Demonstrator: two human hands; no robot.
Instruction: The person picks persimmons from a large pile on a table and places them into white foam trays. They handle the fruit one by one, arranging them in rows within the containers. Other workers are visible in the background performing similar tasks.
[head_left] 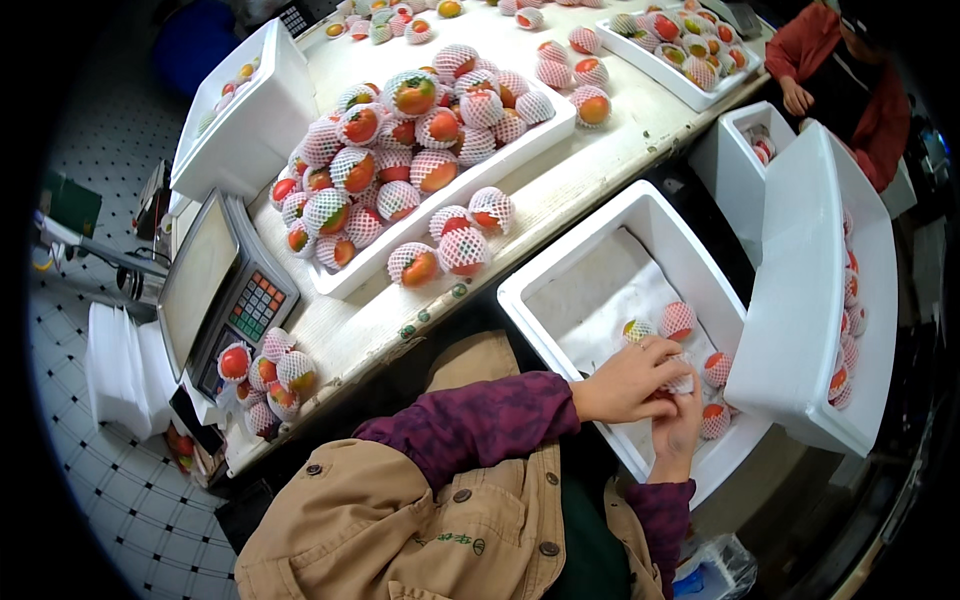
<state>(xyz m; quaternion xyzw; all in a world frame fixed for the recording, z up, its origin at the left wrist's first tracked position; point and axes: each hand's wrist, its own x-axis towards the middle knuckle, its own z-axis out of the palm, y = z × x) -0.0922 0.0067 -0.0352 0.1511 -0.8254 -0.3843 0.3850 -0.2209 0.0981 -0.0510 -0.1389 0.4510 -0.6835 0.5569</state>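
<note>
My left hand (632, 383) and my right hand (680, 432) meet over a white foam box (520, 290). Their fingers close around a tomato in a foam net (681, 383), mostly hidden by the fingers. Inside the box, a crumpled white liner sheet (610, 290) covers part of the bottom. Just beyond my hands lie a pink-netted tomato (677, 320) and a greenish netted tomato (637, 331). To the right of my fingers, more netted tomatoes (716, 368) rest along the box's right side.
A foam tray (350, 283) heaped with netted tomatoes sits on the white table (375, 325). Left of it stands a scale (235, 285), with loose tomatoes beside it. Another foam box (800, 300) stands tilted at right. A co-worker in a red sleeve (800, 60) is at far right.
</note>
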